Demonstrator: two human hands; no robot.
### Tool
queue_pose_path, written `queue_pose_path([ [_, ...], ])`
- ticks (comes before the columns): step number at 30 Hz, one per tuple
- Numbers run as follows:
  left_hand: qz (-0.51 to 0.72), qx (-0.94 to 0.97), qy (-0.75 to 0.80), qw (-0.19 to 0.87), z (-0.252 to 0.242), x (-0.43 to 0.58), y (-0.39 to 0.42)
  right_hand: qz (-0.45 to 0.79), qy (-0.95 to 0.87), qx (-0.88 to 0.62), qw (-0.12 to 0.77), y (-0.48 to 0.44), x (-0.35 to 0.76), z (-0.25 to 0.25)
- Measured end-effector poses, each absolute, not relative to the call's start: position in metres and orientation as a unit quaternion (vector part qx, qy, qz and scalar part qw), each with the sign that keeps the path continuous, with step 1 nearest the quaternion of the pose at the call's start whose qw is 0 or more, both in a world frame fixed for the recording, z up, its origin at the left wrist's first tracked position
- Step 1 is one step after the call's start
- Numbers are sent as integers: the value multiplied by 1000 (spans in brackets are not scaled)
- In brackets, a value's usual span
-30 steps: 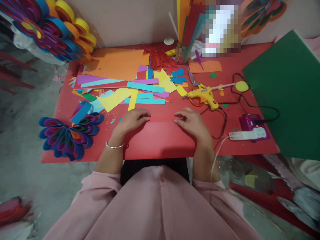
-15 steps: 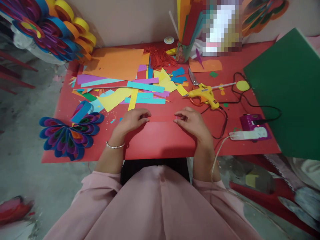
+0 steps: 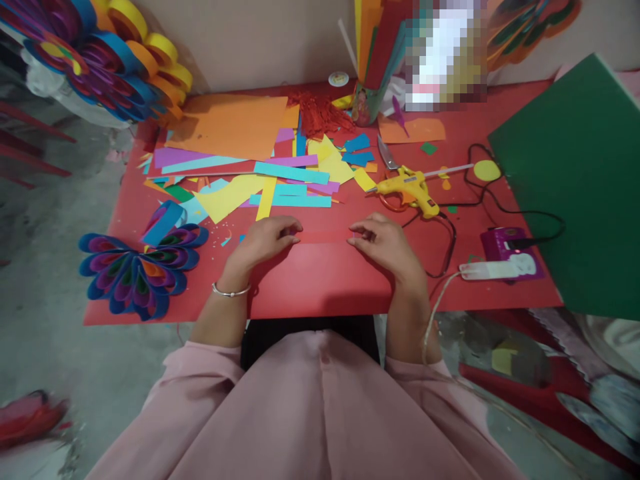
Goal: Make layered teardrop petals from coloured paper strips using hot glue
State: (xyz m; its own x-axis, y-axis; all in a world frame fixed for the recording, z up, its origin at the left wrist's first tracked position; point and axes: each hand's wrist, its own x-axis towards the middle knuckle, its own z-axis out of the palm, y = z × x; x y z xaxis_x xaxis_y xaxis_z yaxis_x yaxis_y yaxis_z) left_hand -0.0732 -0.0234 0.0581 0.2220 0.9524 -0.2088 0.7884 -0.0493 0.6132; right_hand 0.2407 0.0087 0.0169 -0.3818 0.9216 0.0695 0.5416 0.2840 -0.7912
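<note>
Between my hands a red paper strip (image 3: pixel 324 237) is stretched flat, hard to tell from the red tabletop (image 3: pixel 320 280) beneath it. My left hand (image 3: pixel 273 239) pinches its left end between thumb and fingers. At the other end, the fingertips of my right hand (image 3: pixel 383 243) are closed on it in the same way. A layered paper flower (image 3: pixel 143 277) of blue, purple and green loops lies to the left of my left hand. Beyond my right hand rests a yellow glue gun (image 3: pixel 410 190), with scissors (image 3: pixel 387 155) partly under it.
Loose coloured paper strips (image 3: pixel 293 173) and an orange sheet (image 3: pixel 227 127) cover the back left. A holder (image 3: pixel 366 103) with rolled paper stands at the back. On the right are a power strip (image 3: pixel 493 269), a black cord (image 3: pixel 454 243) and a large green board (image 3: pixel 575 193).
</note>
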Motion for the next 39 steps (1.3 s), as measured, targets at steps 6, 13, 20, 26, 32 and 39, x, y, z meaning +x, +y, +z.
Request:
queue_pose_path([
  [6,126,712,613,318,56,-74,-23,348,-758,-483,267,9,241,17],
  [13,118,713,617,312,55,-74,-23,346,-762,-480,263,10,241,16],
  [20,120,714,617,309,56,-74,-23,347,-761,-478,267,9,241,17],
  [26,118,714,616,312,56,-73,-23,350,-755,-483,271,8,240,18],
  [32,121,714,614,313,58,-73,-23,342,-760,-484,266,9,240,17],
  [39,121,714,613,315,58,-72,-24,341,-765,-481,260,9,241,18],
])
